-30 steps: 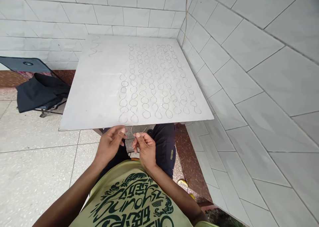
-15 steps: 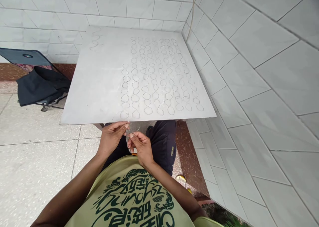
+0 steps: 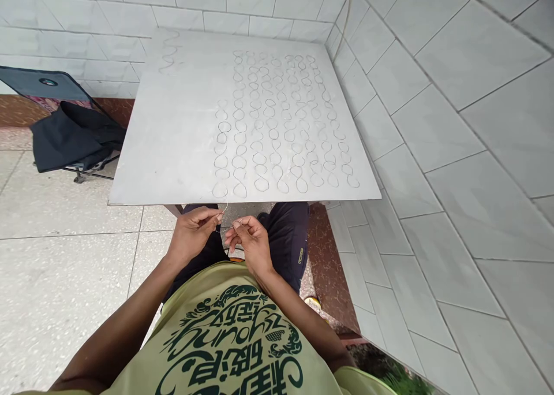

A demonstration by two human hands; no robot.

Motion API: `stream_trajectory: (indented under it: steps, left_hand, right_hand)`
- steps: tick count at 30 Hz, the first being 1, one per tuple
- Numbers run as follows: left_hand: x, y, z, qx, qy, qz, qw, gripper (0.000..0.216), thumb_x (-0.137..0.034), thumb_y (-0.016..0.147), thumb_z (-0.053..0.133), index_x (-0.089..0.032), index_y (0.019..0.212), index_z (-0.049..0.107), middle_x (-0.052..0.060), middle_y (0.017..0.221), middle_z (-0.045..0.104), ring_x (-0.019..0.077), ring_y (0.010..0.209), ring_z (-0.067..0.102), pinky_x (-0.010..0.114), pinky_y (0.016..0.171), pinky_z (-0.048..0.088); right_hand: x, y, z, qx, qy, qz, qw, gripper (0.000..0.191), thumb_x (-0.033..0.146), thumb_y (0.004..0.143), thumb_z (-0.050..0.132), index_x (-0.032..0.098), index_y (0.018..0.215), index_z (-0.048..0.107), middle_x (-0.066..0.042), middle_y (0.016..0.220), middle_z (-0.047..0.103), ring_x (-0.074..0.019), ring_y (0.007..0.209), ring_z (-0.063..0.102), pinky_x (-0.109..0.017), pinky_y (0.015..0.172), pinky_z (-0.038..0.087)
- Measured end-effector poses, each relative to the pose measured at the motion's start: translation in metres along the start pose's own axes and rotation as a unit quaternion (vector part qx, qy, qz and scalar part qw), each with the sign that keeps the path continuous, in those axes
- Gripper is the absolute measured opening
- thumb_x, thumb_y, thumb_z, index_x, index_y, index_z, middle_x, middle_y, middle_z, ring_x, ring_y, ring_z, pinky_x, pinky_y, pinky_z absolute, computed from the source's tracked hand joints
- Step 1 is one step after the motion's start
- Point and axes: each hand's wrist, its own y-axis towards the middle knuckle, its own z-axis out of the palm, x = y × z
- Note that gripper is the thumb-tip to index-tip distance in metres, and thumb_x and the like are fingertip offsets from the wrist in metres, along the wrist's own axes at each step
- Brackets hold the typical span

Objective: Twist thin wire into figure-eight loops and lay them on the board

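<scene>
My left hand (image 3: pixel 193 233) is closed in a pinch on a thin, pale wire (image 3: pixel 225 208) just in front of the table's near edge. One end of the wire curves up past the fingertips. Close by on the right, my right hand (image 3: pixel 254 246) pinches the same wire, thumb against index finger, with the other fingers curled loosely. Between the two pinches the wire is so fine that its exact shape is hard to make out. Rows of thin wire figure-eights (image 3: pixel 261 185) lie on the white tabletop (image 3: pixel 173 146) beyond my hands.
Wavy wire pieces (image 3: pixel 169 51) lie at the table's far left corner. Tiled walls (image 3: pixel 437 123) border the table behind and on the right. A folding chair (image 3: pixel 30 83) with dark cloth (image 3: pixel 71 135) on it stands to the left. My legs (image 3: pixel 285 239) are under the table.
The view has shifted a little, so the table sits higher in the picture. My right hand has moved slightly away from my left. Both keep their pinch on the wire.
</scene>
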Motion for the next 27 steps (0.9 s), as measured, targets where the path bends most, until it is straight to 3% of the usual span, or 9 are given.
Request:
stream_trajectory:
  steps: [5, 13, 20, 27]
  left_hand:
    - [0.004, -0.004, -0.002, -0.009, 0.013, 0.007, 1.0, 0.02, -0.035, 0.09, 0.07, -0.022, 0.097, 0.083, 0.003, 0.08, 0.073, 0.015, 0.069, 0.064, 0.026, 0.064, 0.05]
    - [0.011, -0.002, -0.009, -0.031, -0.014, -0.034, 0.999, 0.027, -0.043, 0.087, 0.074, -0.02, 0.097, 0.082, 0.005, 0.084, 0.076, 0.0154, 0.067, 0.063, 0.026, 0.061, 0.051]
    - [0.016, 0.002, -0.017, -0.054, 0.021, 0.007, 0.998, 0.025, -0.041, 0.09, 0.072, -0.022, 0.103, 0.082, 0.006, 0.094, 0.079, 0.0193, 0.081, 0.07, 0.031, 0.076, 0.057]
    - [0.008, 0.001, -0.013, -0.032, 0.101, 0.088, 0.991, 0.022, -0.035, 0.096, 0.065, -0.024, 0.105, 0.082, 0.006, 0.094, 0.078, 0.0197, 0.084, 0.07, 0.032, 0.078, 0.055]
  right_hand:
    - [-0.003, -0.001, 0.002, 0.002, 0.011, -0.021, 1.0, 0.033, 0.048, 0.086, 0.078, 0.021, 0.082, 0.058, -0.001, 0.071, 0.075, -0.0128, 0.05, 0.064, -0.023, 0.045, 0.049]
    - [-0.005, 0.0, -0.005, 0.003, 0.0, 0.043, 0.999, 0.039, 0.056, 0.084, 0.077, 0.021, 0.09, 0.062, 0.001, 0.07, 0.071, -0.0123, 0.053, 0.063, -0.021, 0.044, 0.046]
    - [0.0, 0.001, -0.02, -0.018, -0.001, 0.035, 0.999, 0.041, 0.059, 0.087, 0.074, 0.019, 0.092, 0.067, 0.0, 0.07, 0.069, -0.0121, 0.054, 0.061, -0.021, 0.043, 0.046]
    - [0.0, 0.01, -0.011, 0.02, -0.083, 0.083, 0.993, 0.058, 0.074, 0.082, 0.069, 0.016, 0.075, 0.068, -0.003, 0.06, 0.068, -0.0111, 0.044, 0.057, -0.021, 0.038, 0.039]
